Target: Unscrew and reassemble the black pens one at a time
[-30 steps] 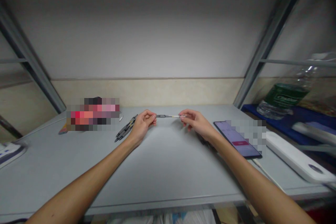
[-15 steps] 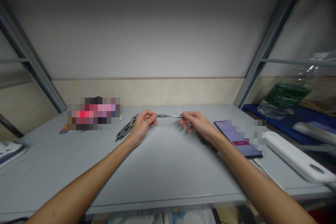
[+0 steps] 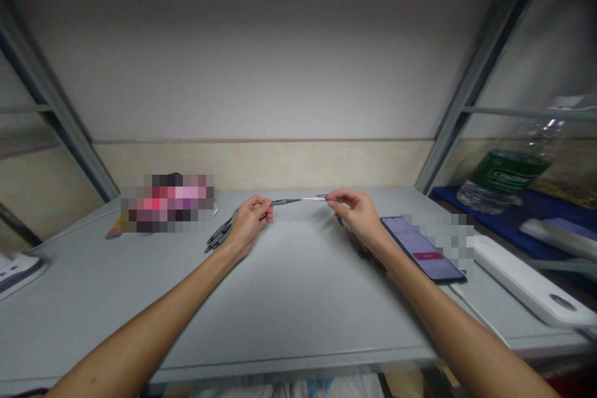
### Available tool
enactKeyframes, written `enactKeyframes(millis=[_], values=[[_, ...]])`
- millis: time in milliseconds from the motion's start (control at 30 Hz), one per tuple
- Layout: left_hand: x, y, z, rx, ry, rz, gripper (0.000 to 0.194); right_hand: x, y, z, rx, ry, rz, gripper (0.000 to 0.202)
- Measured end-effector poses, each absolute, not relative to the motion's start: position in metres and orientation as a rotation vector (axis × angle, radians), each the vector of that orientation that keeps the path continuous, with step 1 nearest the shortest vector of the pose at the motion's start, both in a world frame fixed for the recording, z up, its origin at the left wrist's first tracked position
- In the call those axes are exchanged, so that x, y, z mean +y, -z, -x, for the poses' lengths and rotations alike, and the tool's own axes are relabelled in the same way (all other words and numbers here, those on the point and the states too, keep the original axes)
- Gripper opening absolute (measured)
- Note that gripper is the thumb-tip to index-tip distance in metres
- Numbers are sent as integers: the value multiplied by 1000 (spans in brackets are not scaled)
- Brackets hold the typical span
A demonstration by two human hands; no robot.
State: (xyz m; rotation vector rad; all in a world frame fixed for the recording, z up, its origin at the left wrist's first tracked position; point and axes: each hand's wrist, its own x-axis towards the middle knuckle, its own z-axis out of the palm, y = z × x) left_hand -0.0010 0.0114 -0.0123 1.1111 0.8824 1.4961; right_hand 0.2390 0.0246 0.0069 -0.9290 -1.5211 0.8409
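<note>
My left hand [image 3: 253, 221] is closed in a pinch on a slim grey pen barrel [image 3: 281, 202], which points to the right. Facing it, my right hand [image 3: 354, 211] pinches a thin pale pen refill [image 3: 314, 199] with a yellowish spot near the barrel. A short dark piece juts out beside the right fingertips. Barrel and refill lie nearly in one line above the desk; blur hides whether they touch. Several grey pens [image 3: 220, 236] lie by my left wrist, partly covered by it. Dark objects [image 3: 366, 252] under my right wrist are mostly hidden.
On the grey desk [image 3: 289, 311], a phone [image 3: 422, 249] and a long white device [image 3: 527, 280] with a cable lie to the right. A large water bottle [image 3: 508, 168] stands beyond the metal frame. A pixelated pile [image 3: 168, 202] sits at back left, a white-and-blue object [image 3: 21, 270] at far left.
My hands have moved slightly apart. The line of barrel and refill now slopes a little up to the right, and the dark piece beside my right fingertips shows more clearly.
</note>
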Motion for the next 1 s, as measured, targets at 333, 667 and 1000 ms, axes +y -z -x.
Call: enactKeyframes(millis=[333, 667, 1000], values=[[13, 11, 6, 927, -1566, -1108, 19, 33, -6, -247, -1269, -840, 916, 26], [16, 14, 7, 936, -1560, -1158, 17, 33, -3, -246, -1331, -829, 948, 29], [16, 15, 7, 946, -1547, -1183, 17, 34, 0, -246, -1369, -822, 940, 30]])
